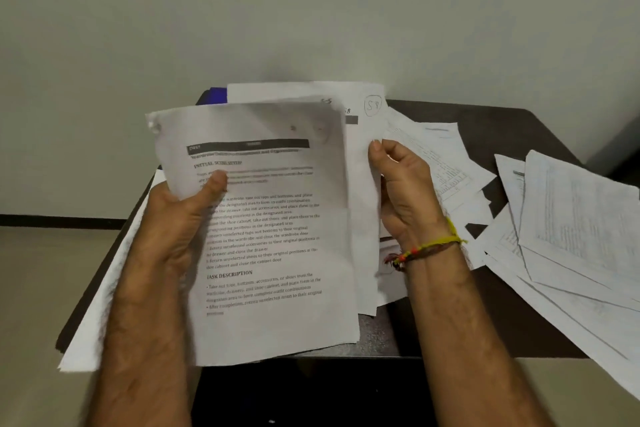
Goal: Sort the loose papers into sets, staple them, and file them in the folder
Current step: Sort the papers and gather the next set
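From your head camera you look down on a small dark table [491, 121] set against a pale wall [311, 10], and you hold a sheaf of papers up over it with both hands. Your left hand [180, 218] grips the front sheet [277, 236] by its left edge, thumb curled over the printed face and the other fingers hidden behind it; the sheet is upright, tilted a little, its top left corner crumpled, and it carries a dark header bar and the headings "INITIAL SCENE SETUP" and "TASK DESCRIPTION". Your right hand [405, 191] pinches the right edge of the back sheets [363, 156], thumb in front and fingers curled behind, and these stand just behind the front sheet, showing above and to the right of it, with "S8" circled by hand near the top corner. On that wrist sits a thread band [426, 248] of yellow, red and dark strands. Loose papers [571, 236] lie spread over the right side of the table, overlapping, some hanging past its right and near edges. More sheets [104, 305] lie under your left forearm along the left edge of the table. A blue folder [216, 95] peeks out behind the held papers at the far side of the table; you cannot tell whether it is open.
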